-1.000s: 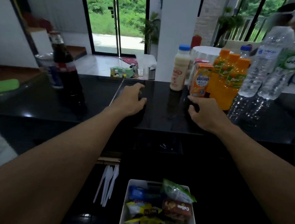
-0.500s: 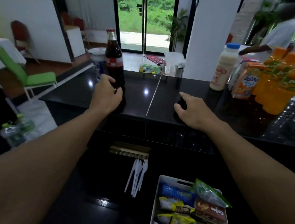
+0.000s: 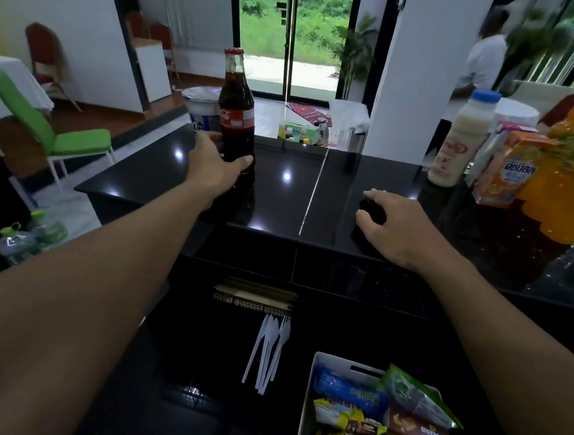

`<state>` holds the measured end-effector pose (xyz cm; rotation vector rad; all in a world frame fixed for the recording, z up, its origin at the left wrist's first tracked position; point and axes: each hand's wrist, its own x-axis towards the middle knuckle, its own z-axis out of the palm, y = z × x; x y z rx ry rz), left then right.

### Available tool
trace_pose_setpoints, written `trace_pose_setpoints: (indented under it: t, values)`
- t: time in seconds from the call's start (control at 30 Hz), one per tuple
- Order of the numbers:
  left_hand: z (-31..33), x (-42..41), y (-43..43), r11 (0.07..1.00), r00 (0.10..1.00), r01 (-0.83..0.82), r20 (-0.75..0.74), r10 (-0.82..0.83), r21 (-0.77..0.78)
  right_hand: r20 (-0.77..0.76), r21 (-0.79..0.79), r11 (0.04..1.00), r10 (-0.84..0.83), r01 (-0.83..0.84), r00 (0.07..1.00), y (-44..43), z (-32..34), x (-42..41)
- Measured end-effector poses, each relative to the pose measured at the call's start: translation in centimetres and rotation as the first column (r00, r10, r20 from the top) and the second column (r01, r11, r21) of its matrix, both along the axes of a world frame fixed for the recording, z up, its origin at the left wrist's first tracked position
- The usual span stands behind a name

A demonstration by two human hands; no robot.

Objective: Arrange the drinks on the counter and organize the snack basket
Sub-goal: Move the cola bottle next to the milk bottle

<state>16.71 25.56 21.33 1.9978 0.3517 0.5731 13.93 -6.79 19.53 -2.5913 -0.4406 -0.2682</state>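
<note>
Head camera: I see my left hand on the cola bottle. The fingers and thumb curl around the low part of the bottle and grip it. The bottle stands up straight on the black table, near the left end. A white tub sits just behind it.

My right hand rests on the table, well apart from the cola bottle. Its fingers are bent a little and the tips touch the table top. It holds nothing.

The other drinks stand at the right side of the table. There is a white milk bottle with a blue cap. Just beside it is an orange juice box. Next to the box stand orange bottles, close together.

The snack basket is white. It sits on a lower black shelf, close to me, at the bottom right. It is full of snack packs, blue, yellow, green and red ones, all piled up. White plastic forks lie on the shelf just left of the basket.

A green chair stands on the floor past the left end of the table.
</note>
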Motion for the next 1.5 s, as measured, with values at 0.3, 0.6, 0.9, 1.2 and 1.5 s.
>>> trace_pose_setpoints:
  t: [0.3,0.6,0.9,1.2,1.5]
  values:
    - [0.5,0.9,-2.6,0.992,0.996,-0.086,0.017,0.085,0.092,0.021,0.12,0.992,-0.051,0.049,0.998,-2.4,1.2,-1.1]
    - [0.7,2.0,-11.6,0.982,0.989,0.077,0.109,-0.097,0.173,-0.091,-0.144,0.978,-0.168,0.154,0.982,-12.5,1.7,-0.5]
    - [1.7,6.6,-21.7,0.961,0.954,0.242,0.145,-0.261,0.134,-0.087,-0.141,0.983,-0.135,0.122,0.987,-12.9,1.1,0.6]
    - [0.7,10.0,-25.7,0.959,0.956,0.26,0.109,-0.272,0.115,-0.114,-0.125,0.985,-0.134,0.12,0.984,-13.0,1.0,1.2]
    - [0.3,10.5,-26.1,0.95,0.951,0.277,0.102,-0.293,0.148,-0.116,-0.108,0.984,-0.157,0.145,0.981,-12.9,0.9,1.3]
